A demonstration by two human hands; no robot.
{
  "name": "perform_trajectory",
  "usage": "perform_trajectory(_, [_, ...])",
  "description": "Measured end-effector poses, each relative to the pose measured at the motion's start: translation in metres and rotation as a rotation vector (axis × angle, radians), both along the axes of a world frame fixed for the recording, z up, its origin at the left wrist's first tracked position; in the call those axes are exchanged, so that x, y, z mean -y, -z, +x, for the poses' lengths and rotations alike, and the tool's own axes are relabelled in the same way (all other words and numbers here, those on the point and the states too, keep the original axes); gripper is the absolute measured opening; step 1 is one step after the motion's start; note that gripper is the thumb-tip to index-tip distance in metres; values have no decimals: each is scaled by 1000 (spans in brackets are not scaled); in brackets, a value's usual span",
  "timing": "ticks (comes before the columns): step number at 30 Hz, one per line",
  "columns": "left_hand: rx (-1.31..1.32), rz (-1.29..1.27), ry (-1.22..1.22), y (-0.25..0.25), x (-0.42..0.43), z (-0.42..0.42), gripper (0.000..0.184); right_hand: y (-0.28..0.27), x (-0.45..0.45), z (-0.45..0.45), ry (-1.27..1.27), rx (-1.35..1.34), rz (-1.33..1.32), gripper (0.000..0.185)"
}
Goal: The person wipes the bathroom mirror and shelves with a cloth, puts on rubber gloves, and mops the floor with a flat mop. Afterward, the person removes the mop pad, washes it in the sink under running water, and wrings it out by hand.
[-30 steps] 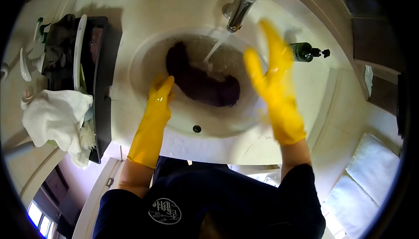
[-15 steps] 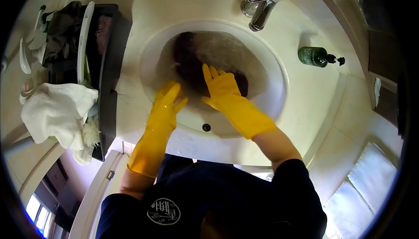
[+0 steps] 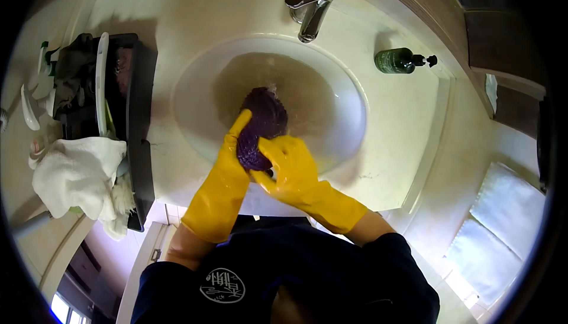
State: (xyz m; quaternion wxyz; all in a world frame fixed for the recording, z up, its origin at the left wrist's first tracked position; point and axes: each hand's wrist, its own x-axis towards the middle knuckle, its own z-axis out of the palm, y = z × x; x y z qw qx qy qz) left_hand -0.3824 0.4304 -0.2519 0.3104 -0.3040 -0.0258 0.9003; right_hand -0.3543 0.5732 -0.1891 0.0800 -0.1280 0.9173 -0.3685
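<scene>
A wet, dark purple cloth [image 3: 264, 114] is bunched between my two hands over the front of the oval sink [image 3: 349, 108]. My left hand [image 3: 231, 164], in a yellow rubber glove, grips its left side, thumb or finger laid along the edge. From the right, my right hand [image 3: 287, 164], gloved the same way, is closed on the cloth's lower part. Murky brownish water [image 3: 307, 93] lies in the basin below. Behind the sink stands the chrome faucet [image 3: 313, 7], with no stream showing from it.
A green pump bottle [image 3: 394, 61] lies at the right of the counter. On the left, a dark tray [image 3: 141, 141] holds dark cloths, a white-handled item and a white towel [image 3: 80, 173]. Pale pads [image 3: 509, 206] are at the far right.
The cloth has come up out of the water and is now gathered in both hands. My right hand has moved down and left, closing on it. The faucet's earlier stream is gone.
</scene>
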Motion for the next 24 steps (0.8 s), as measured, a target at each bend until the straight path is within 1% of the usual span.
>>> perform_trajectory(2, [144,-74,207,16,22,5,37,-5,-6,-2,-44,29,-322,38])
perform_trajectory(3, [151,-130,219,7,31,5,33,-5,-19,-13,-109,175,-302,33])
perform_trajectory(4, [157,-138,224,0,40,6,33,5,-25,-27,26,199,-235,33])
perform_trajectory(5, [134,-338,246,-6,48,8,32,20,-31,-43,159,222,-165,33])
perform_trajectory(6, [109,-537,268,-11,55,9,32,52,-42,-54,187,84,42,33])
perform_trajectory(7, [148,-534,268,-15,61,8,31,90,-52,-65,212,-59,247,33])
perform_trajectory(8, [148,-542,268,-23,63,7,31,114,-57,-83,147,-22,273,30])
perform_trajectory(9, [149,-643,261,-33,65,7,31,134,-59,-99,82,17,298,27])
perform_trajectory(10, [147,-745,253,-38,68,8,32,149,-56,-110,83,17,289,27])
perform_trajectory(11, [185,-730,268,-37,76,10,36,162,-51,-119,9,58,443,25])
perform_trajectory(12, [186,-738,268,-34,80,13,36,175,-46,-126,-67,99,596,23])
perform_trajectory(13, [191,-752,252,-30,85,17,36,186,-45,-131,-67,99,589,23])
perform_trajectory(15, [200,-768,236,-23,94,23,36,200,-42,-138,-175,89,760,14])
perform_trajectory(19, [204,-716,215,-22,95,25,37,205,-34,-144,-142,131,815,16])
perform_trajectory(21, [216,-715,198,-22,93,26,37,203,-30,-144,-76,152,759,11])
perform_trajectory(22, [226,-675,188,-17,92,28,36,201,-30,-145,-85,150,757,11])
perform_trajectory(24, [234,-637,175,-18,88,30,36,190,-35,-150,-95,210,651,20])
